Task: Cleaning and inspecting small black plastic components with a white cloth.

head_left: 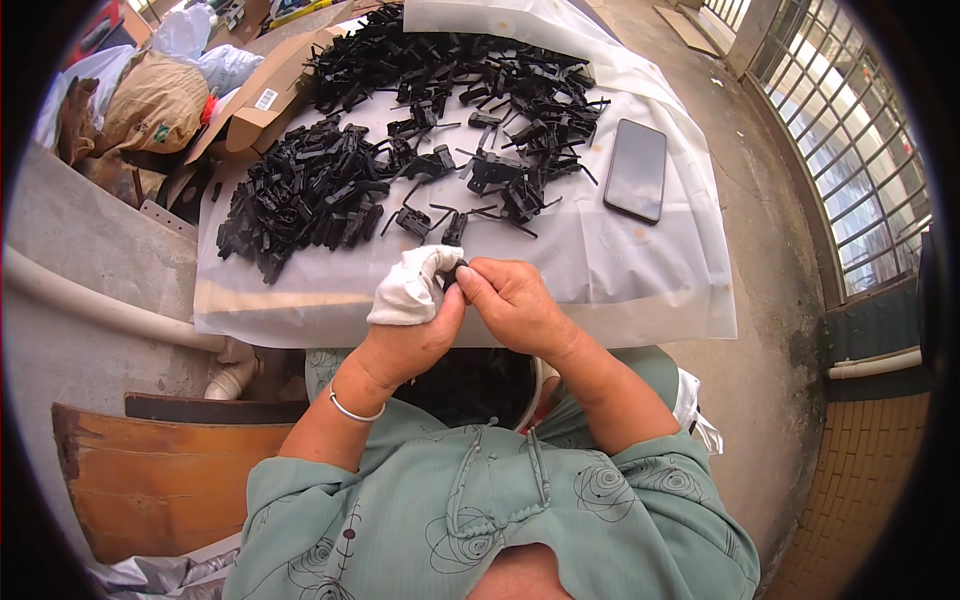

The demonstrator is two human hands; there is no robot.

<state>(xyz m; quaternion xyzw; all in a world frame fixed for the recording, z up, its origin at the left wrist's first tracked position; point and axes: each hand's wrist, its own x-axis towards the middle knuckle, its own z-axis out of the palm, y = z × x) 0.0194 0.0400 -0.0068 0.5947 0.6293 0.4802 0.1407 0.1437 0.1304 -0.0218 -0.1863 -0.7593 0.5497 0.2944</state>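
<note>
My left hand [425, 335], its fingers wrapped in a white cloth or partial glove [408, 288], is closed around a small black plastic part [450, 274]. The fingertips of my right hand [518, 303] pinch the same part from the other side. Most of it is hidden by my fingers. Just beyond my hands, another black plastic part [454, 230] with thin arms lies on the white-covered table [590, 275]. Farther back spreads a large heap of similar black parts [540, 110], many with thin rods sticking out. A denser pile of black pieces [305, 190] lies to the left.
A dark-screened phone [636, 170] lies at the table's right. Left of the table are a cardboard box [265, 105] and stuffed bags [155, 100]. A round container [540, 390] with dark contents stands below the table edge, between my knees. A barred window [860, 130] is at right.
</note>
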